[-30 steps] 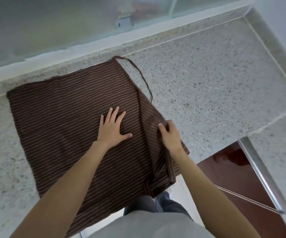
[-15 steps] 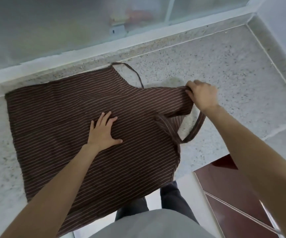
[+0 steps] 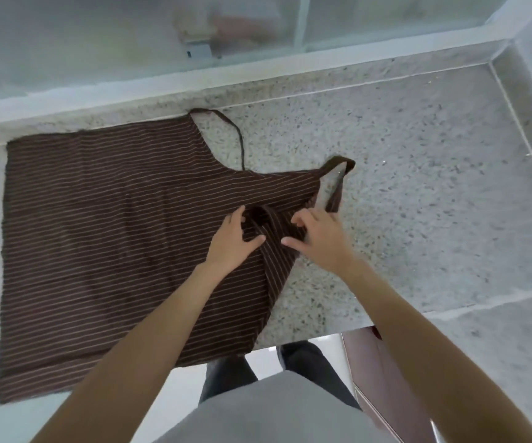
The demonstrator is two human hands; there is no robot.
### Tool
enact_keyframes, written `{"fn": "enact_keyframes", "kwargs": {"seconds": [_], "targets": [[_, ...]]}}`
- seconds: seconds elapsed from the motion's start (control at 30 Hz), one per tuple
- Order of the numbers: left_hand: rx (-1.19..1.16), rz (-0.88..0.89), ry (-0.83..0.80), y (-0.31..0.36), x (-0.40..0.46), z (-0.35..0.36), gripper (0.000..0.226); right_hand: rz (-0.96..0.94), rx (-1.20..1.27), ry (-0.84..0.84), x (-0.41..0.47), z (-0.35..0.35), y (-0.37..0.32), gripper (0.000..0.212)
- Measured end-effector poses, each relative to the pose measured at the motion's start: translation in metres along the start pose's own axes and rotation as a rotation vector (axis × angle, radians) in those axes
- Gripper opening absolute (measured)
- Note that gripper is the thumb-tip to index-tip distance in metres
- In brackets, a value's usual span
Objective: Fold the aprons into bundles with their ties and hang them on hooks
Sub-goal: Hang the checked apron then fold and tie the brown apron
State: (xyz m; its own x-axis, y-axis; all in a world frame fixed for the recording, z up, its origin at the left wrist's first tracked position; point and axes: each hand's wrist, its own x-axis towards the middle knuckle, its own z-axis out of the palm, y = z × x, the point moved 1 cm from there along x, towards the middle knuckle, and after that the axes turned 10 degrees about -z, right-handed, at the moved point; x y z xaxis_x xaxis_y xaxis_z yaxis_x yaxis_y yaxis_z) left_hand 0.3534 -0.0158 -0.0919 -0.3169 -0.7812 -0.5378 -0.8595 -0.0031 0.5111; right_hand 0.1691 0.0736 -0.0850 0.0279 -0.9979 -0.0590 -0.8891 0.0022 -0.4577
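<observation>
Both hands, left hand (image 3: 231,239) and right hand (image 3: 317,236), rest loose-fingered, gripping nothing, on the striped apron (image 3: 104,238).

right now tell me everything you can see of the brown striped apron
The brown cloth apron with thin pale stripes lies spread flat on the speckled stone counter, its near edge reaching the counter's front edge. Its bib points right, partly folded over, a wide neck loop at the tip. A thin dark tie curls along the far edge. The left hand and the right hand touch the fold near the bib, fingers partly bent.
</observation>
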Motion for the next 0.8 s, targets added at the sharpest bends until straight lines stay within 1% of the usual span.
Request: {"fn": "enact_keyframes", "kwargs": {"seconds": [0.07, 0.13, 0.17, 0.23, 0.3, 0.33, 0.37, 0.4, 0.43, 0.47, 0.53, 0.57, 0.63, 0.7, 0.73, 0.8], "targets": [[-0.070, -0.079, -0.007, 0.011, 0.000, 0.013, 0.087, -0.019, 0.028, -0.140, -0.021, 0.014, 0.004, 0.054], [-0.153, -0.133, 0.011, 0.017, -0.002, 0.020, 0.086, -0.027, 0.055, -0.168, -0.034, 0.017, 0.017, 0.058], [-0.209, -0.160, 0.033, 0.022, -0.004, 0.026, 0.082, -0.032, 0.062, -0.148, -0.039, 0.012, 0.028, 0.054], [-0.294, -0.181, 0.080, 0.031, -0.009, 0.033, 0.068, -0.062, 0.011, -0.051, -0.046, 0.001, 0.054, 0.036], [-0.320, -0.151, 0.099, 0.045, -0.017, 0.045, 0.057, -0.136, -0.134, 0.064, -0.053, -0.021, 0.084, 0.022], [-0.295, -0.111, 0.138, 0.050, -0.020, 0.051, 0.056, -0.166, -0.214, 0.086, -0.056, -0.031, 0.099, 0.015], [-0.233, -0.059, 0.215, 0.053, -0.022, 0.058, 0.059, -0.170, -0.280, 0.087, -0.060, -0.041, 0.114, 0.014], [-0.168, -0.033, 0.297, 0.054, -0.024, 0.064, 0.065, -0.159, -0.341, 0.070, -0.064, -0.050, 0.129, 0.018], [-0.134, -0.039, 0.351, 0.056, -0.026, 0.070, 0.073, -0.123, -0.393, 0.067, -0.067, -0.059, 0.142, 0.021], [-0.137, -0.062, 0.351, 0.058, -0.028, 0.074, 0.081, -0.069, -0.437, 0.079, -0.070, -0.068, 0.154, 0.022], [-0.197, -0.104, 0.211, 0.064, -0.034, 0.081, 0.090, 0.078, -0.472, 0.110, -0.079, -0.078, 0.171, 0.025], [-0.211, -0.095, 0.114, 0.066, -0.037, 0.087, 0.087, 0.134, -0.454, 0.117, -0.083, -0.079, 0.175, 0.028], [-0.148, -0.020, -0.092, 0.073, -0.046, 0.099, 0.074, 0.178, -0.354, 0.151, -0.090, -0.076, 0.171, 0.030], [-0.041, 0.068, -0.259, 0.078, -0.055, 0.114, 0.065, 0.136, -0.182, 0.229, -0.091, -0.067, 0.156, 0.026], [-0.010, 0.090, -0.305, 0.079, -0.057, 0.120, 0.062, 0.084, -0.095, 0.246, -0.090, -0.060, 0.144, 0.027], [-0.007, 0.099, -0.312, 0.080, -0.060, 0.128, 0.056, -0.022, 0.040, 0.206, -0.088, -0.041, 0.117, 0.028]]}}
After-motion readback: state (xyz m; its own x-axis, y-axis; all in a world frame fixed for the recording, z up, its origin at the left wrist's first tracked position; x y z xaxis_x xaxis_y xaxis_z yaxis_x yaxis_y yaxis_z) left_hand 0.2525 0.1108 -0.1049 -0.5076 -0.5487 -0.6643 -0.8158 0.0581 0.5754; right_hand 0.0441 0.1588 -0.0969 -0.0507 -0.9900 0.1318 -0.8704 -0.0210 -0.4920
